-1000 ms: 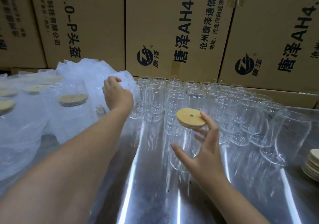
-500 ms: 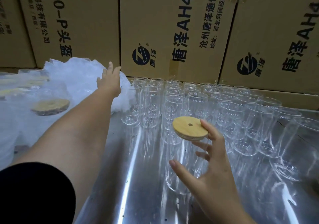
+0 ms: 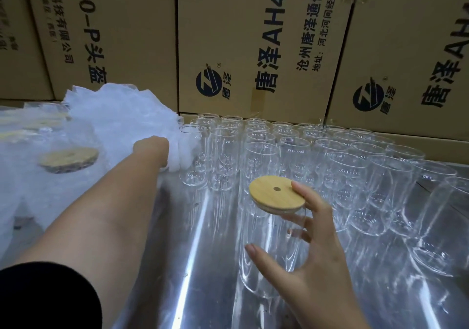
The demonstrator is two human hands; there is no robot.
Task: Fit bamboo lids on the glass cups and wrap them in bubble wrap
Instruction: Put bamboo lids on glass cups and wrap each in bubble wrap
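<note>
Holding one glass cup (image 3: 269, 252) w/ the right hand (image 3: 312, 260): thumb on the near side, other fingers on the far side, so this grip is clamped round the glass. The bamboo lid (image 3: 276, 193) sits on top of the cup, a bit tilted. One fingertip touches the lid's edge, prob. so the lid can't slide off. Can't tell if the lid is pushed all the way in, or if the cup's bottom touches the table (image 3: 203, 265).

The left hand (image 3: 153, 148) is stretched far out to the bubble wrap (image 3: 121, 115) pile at the back left. Its fingers are hidden in the wrap, so can't tell if that grip is apart or pinching a sheet. My guess: it's going for a sheet for this cup, b/c the lid is on & wrapping comes next.

The table is shiny metal w/ long bright streaks of light. Lots of bare cups (image 3: 317, 151) stand in tight rows at the back & right, mouths up, no lids yet. On the left sits a wrapped cup (image 3: 68, 156), its lid showing through the wrap; more stuff past it is too blurry to name. Big brown boxes (image 3: 253, 37) w/ dark print make a wall right behind the table. A black sleeve (image 3: 45, 295) covers the left upper arm.
</note>
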